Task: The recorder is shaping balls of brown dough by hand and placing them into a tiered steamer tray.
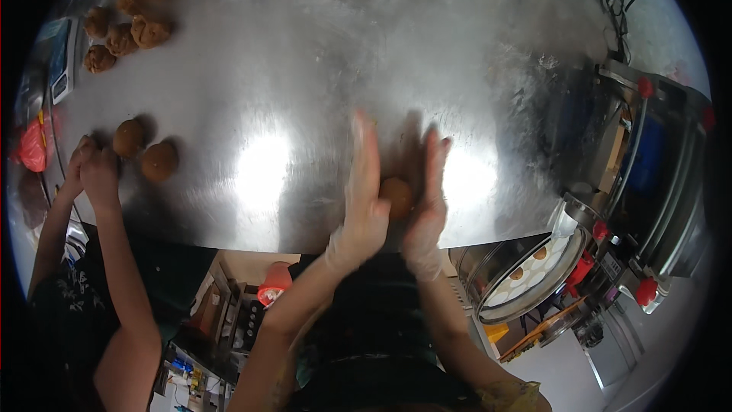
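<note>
A smooth round brown dough ball (396, 197) sits on the metal table near its front edge, between my two hands. My left hand (363, 191) stands on edge along its left side, fingers stretched straight and the thumb lying close to the ball. On the ball's other side, my right hand (428, 202) is held upright in the same way, its fingers pointing away from me and slightly blurred. Both hands wear thin clear gloves. Whether each palm presses on the ball I cannot tell.
To the left, a co-worker's hands (95, 166) are together beside two smooth dough balls, one a brown ball (159, 162). Several rough dough lumps (122, 40) lie at the far left near a scale (62, 84). A machine with red knobs (648, 183) stands at the right.
</note>
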Demonstrator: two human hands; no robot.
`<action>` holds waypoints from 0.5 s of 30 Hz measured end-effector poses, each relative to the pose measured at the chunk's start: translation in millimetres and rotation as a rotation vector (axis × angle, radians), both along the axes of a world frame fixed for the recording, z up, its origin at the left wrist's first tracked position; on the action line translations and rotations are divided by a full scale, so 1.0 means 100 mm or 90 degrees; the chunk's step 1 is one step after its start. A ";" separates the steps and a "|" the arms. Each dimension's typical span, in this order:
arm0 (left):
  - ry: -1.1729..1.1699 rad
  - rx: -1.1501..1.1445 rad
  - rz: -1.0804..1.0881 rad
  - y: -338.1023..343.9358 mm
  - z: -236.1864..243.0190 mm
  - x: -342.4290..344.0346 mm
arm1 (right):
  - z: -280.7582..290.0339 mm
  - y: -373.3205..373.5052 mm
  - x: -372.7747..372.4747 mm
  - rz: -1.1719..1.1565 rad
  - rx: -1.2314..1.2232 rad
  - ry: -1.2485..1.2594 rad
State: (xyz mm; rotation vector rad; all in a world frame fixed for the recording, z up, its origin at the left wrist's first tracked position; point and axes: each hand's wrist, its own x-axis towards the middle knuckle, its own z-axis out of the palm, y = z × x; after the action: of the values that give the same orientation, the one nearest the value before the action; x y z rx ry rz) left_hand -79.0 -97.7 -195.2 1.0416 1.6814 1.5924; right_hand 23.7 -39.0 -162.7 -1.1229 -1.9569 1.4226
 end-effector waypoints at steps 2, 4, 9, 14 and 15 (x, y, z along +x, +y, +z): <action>-0.048 -0.002 -0.038 0.20 0.17 -0.03 | -0.03 -0.18 -0.03 0.018 -0.001 -0.047; -0.089 -0.044 -0.101 0.13 0.25 0.05 | 0.02 -0.07 -0.14 0.000 -0.043 -0.019; -0.067 0.020 -0.041 -0.15 0.03 0.24 | 0.07 0.13 -0.05 0.043 -0.010 0.003; -0.116 0.015 -0.079 0.20 0.22 0.04 | -0.17 -0.09 0.05 0.077 0.060 0.053; -0.135 -0.027 -0.103 0.02 0.24 0.13 | -0.08 0.03 -0.01 0.083 0.076 0.064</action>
State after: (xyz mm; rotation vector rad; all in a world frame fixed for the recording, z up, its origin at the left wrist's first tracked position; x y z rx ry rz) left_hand -65.5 -95.8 -171.7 0.9272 1.4469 1.4992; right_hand 22.7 -36.2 -170.6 -0.8685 -2.0457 1.3799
